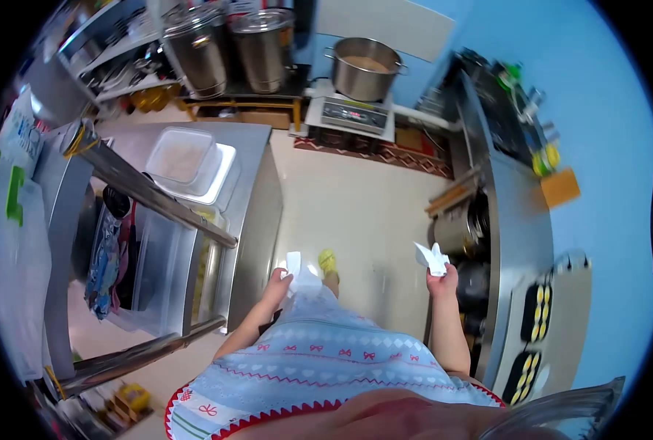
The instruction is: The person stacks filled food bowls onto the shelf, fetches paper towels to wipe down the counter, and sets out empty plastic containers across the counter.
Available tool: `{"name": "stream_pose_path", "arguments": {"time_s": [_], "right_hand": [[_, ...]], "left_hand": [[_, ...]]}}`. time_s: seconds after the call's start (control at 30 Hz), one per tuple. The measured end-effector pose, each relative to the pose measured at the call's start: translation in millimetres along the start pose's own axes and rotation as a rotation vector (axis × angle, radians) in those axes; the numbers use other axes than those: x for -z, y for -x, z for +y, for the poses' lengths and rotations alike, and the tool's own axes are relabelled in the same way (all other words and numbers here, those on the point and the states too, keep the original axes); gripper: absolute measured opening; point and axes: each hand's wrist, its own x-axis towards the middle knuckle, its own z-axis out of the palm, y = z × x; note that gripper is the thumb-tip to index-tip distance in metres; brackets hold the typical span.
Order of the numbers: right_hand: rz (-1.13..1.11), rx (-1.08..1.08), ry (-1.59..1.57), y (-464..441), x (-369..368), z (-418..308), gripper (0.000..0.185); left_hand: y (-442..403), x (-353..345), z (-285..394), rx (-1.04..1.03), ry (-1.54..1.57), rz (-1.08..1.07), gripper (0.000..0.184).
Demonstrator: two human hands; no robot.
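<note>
My left hand (276, 286) is closed on a small white tissue (293, 261), which sticks up above the fingers beside the apron (334, 341). Out to the right, my right hand (444, 281) grips a crumpled white tissue (432, 258), its loose ends spreading above the fingertips. Both hands are held apart at about waist height, over the pale floor (356, 205). A yellow shoe (328, 259) shows below, between them.
Along the left runs a metal counter (257, 165) with a lidded plastic container (182, 155). A large pot (367, 70) stands on an electric cooker (352, 114) ahead. On the right is a steel worktop (513, 220), with black trays of yellow pieces (537, 313) nearer me.
</note>
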Motion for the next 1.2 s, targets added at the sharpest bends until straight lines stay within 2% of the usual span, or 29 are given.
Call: {"name": "stream_pose_path", "arguments": {"time_s": [0.07,0.13,0.2,0.27,0.4,0.6,0.67,0.73,0.8,0.83,0.87,0.93,1.0,1.07,1.13,1.2], "right_hand": [[-0.115,-0.081,0.042,-53,-66,17,0.036],[-0.188,-0.199,0.143,-76,-129,45,0.037],[-0.171,-0.304,0.227,-110,-193,74,0.038],[-0.193,-0.35,0.234,-129,-244,88,0.039],[-0.167,-0.422,0.293,-203,-295,88,0.042],[-0.357,-0.395,0.435,-301,-421,105,0.039],[-0.41,-0.426,0.445,-353,-467,128,0.038],[-0.563,-0.436,0.591,-399,-544,163,0.038],[-0.556,-0.476,0.82,-430,-622,207,0.037],[-0.673,-0.455,0.91,-442,-666,238,0.037],[-0.77,-0.438,1.012,-445,-695,264,0.038],[-0.893,-0.509,1.179,-448,-758,322,0.038],[-1.056,-0.535,1.316,-448,-805,391,0.038],[-1.169,-0.606,1.389,-436,-838,452,0.037],[-1.243,-0.644,1.396,-411,-867,517,0.034],[-1.381,-0.625,1.423,-380,-890,579,0.032]], "left_hand": [[-30,-1,29,0.013,0.22,0.0,0.032],[-71,-12,72,0.011,0.297,0.063,0.032],[-121,-21,149,-0.043,0.073,0.059,0.033],[-201,-25,179,-0.226,-0.118,0.106,0.03],[-275,-32,299,-0.238,-0.065,0.102,0.027],[-405,-18,378,-0.207,0.076,0.151,0.024],[-458,0,380,-0.188,0.227,0.379,0.025],[-495,25,404,-0.211,0.463,0.542,0.03],[-514,52,426,-0.183,0.52,0.749,0.029],[-525,70,444,-0.238,0.592,0.813,0.027],[-525,79,450,-0.269,0.667,0.874,0.025],[-526,103,463,-0.234,0.595,1.014,0.021],[-535,128,454,-0.302,0.629,1.121,0.021],[-530,145,455,-0.288,0.721,1.213,0.029],[-523,166,473,-0.225,0.679,1.377,0.035],[-536,199,452,-0.255,0.823,1.443,0.039]]}}
